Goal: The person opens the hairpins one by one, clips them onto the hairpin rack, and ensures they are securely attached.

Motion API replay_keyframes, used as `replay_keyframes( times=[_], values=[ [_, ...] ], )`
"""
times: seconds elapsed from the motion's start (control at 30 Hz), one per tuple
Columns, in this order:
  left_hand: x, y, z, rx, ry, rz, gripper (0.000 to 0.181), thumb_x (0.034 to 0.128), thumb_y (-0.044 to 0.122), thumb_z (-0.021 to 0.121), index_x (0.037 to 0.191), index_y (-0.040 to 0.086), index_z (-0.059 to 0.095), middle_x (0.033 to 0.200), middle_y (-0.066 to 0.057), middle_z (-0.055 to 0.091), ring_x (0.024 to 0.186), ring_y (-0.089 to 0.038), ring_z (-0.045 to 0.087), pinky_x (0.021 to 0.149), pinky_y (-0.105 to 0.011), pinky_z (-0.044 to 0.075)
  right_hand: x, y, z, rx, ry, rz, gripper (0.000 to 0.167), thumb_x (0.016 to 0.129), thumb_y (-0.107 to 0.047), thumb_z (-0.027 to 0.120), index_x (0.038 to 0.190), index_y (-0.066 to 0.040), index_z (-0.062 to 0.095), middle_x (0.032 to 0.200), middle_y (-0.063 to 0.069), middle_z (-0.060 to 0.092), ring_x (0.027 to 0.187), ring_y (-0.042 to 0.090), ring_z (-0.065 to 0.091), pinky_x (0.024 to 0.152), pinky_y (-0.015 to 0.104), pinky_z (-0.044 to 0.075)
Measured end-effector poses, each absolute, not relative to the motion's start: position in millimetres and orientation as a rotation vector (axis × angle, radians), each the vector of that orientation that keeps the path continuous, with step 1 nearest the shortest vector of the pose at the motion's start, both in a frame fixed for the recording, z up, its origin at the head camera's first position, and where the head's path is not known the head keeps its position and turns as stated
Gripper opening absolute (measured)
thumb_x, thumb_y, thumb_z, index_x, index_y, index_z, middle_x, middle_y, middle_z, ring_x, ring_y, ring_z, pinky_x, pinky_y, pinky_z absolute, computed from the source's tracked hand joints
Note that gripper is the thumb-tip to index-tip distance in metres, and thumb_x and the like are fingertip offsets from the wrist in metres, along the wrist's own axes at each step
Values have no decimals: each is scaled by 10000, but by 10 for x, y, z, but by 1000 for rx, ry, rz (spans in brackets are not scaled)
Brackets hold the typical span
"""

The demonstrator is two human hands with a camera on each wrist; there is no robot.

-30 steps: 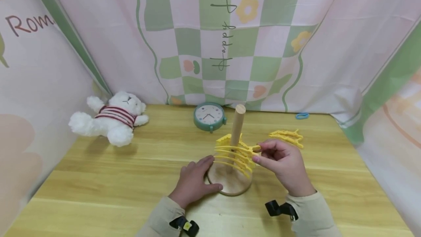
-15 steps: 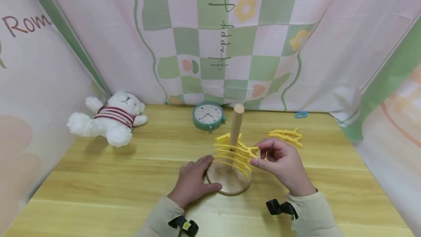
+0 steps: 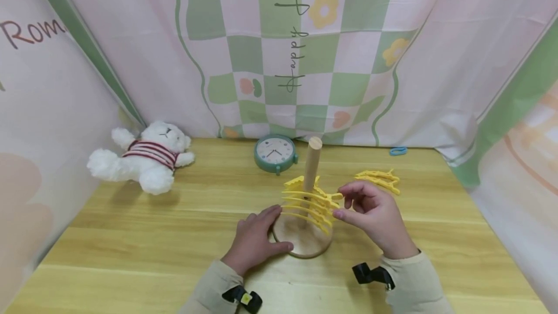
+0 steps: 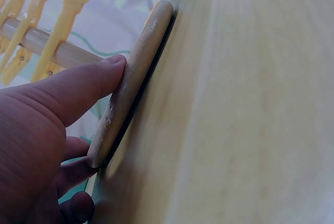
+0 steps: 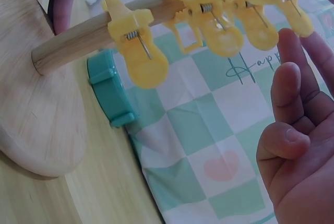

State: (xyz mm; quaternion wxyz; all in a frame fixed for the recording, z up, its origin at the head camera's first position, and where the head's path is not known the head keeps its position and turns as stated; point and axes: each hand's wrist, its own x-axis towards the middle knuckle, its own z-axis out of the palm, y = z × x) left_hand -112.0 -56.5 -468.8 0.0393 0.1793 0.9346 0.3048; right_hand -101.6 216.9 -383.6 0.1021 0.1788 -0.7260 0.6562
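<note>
A wooden post point(image 3: 311, 168) stands upright on a round wooden base point(image 3: 301, 243). Several yellow hair clips are clamped along the post, one above another. My left hand point(image 3: 255, 241) grips the base at its left edge, thumb on top; in the left wrist view the fingers curl at the rim. My right hand point(image 3: 378, 219) pinches the handle end of the top hair clip point(image 3: 307, 193) between thumb and fingers. In the right wrist view, metal springs show on the clips, and the lowest clip point(image 5: 141, 62) sits apart from the others.
Loose yellow hair clips point(image 3: 378, 180) lie right of the stand, behind my right hand. A green alarm clock point(image 3: 275, 153) is at the back, near a patterned curtain point(image 3: 287, 52). A white plush bear point(image 3: 152, 159) lies at left, and a small blue clip point(image 3: 398, 151) at back right.
Both hands keep almost the same places on the base and the top hair clip. The head view has shifted slightly.
</note>
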Motion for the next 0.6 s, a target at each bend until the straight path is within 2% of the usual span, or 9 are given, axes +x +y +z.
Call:
replay_keyframes(
  times=[0.2, 0.33, 0.6],
  values=[
    [-1124, -571, -4698, 553, 2865, 939, 918, 765, 612, 780, 1517, 195, 459, 1552, 23, 449, 1134, -263, 527, 921, -479, 342, -1039, 2240, -3856, 557, -2093, 1952, 307, 790, 184, 725, 1069, 85, 645, 976, 94, 689, 808, 137, 597, 671, 210, 512],
    [-1128, -572, -4705, 553, 2865, 940, 919, 764, 614, 781, 1516, 195, 459, 1551, 27, 450, 1119, -256, 527, 922, -478, 341, -1067, 2317, -3896, 501, -2132, 1887, 244, 845, 143, 702, 1076, 95, 641, 984, 49, 706, 857, 125, 633, 726, 213, 539],
    [-1124, -567, -4701, 553, 2867, 929, 923, 765, 616, 779, 1517, 189, 458, 1552, 21, 449, 1123, -261, 526, 917, -468, 341, -1185, 2562, -4075, 145, -2284, 1674, 230, 916, -106, 743, 1107, 6, 680, 1004, -36, 696, 899, 117, 637, 755, 190, 535]
  ],
)
